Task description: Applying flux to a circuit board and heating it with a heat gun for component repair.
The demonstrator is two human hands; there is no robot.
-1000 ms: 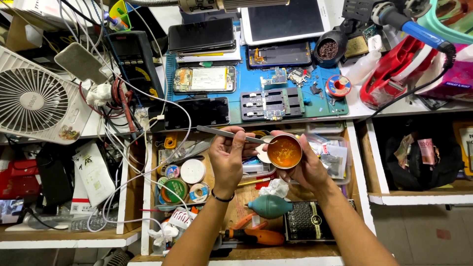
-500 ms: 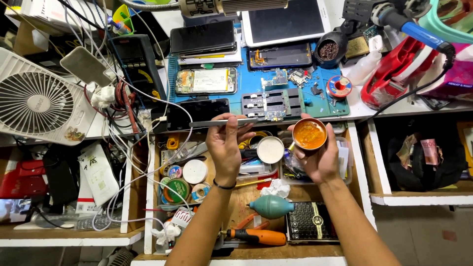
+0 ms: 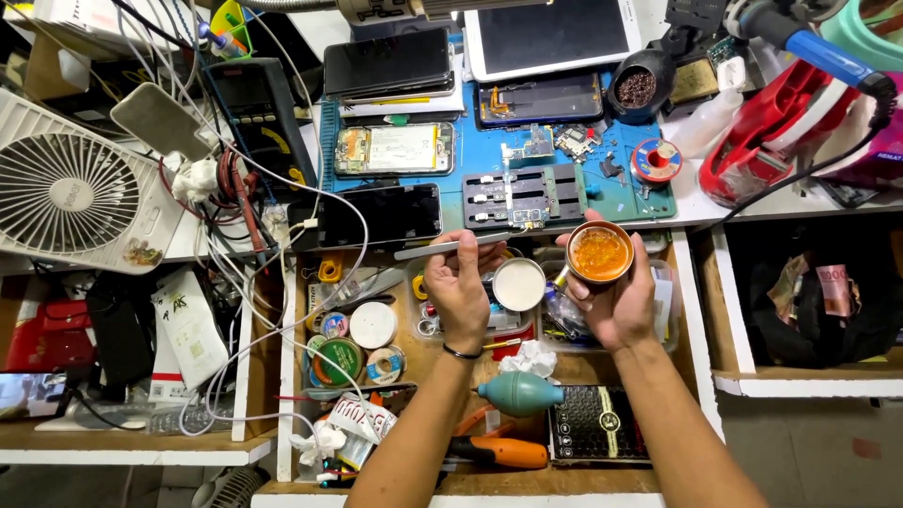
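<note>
My right hand point(image 3: 616, 301) holds a small round tin of amber paste point(image 3: 599, 252), open side up, over the open drawer. My left hand point(image 3: 459, 287) pinches metal tweezers point(image 3: 442, 248) that lie level, tips pointing left. Between the hands a round white lid point(image 3: 519, 283) rests in the drawer point(image 3: 292, 376). Just beyond both hands is the blue work mat point(image 3: 489, 160) with a grey phone fixture point(image 3: 524, 196) and an opened phone point(image 3: 393, 149).
A white fan point(image 3: 71, 193) stands at left amid tangled cables. Phones, a tablet point(image 3: 553, 34) and a black multimeter point(image 3: 254, 108) crowd the bench. The drawer holds tape rolls, a teal air blower point(image 3: 520, 392) and an orange-handled tool point(image 3: 499, 452). A second open drawer point(image 3: 809, 301) is at right.
My right hand has carried the tin to the right and up toward the bench edge, uncovering the white lid. My left hand with the tweezers has risen slightly.
</note>
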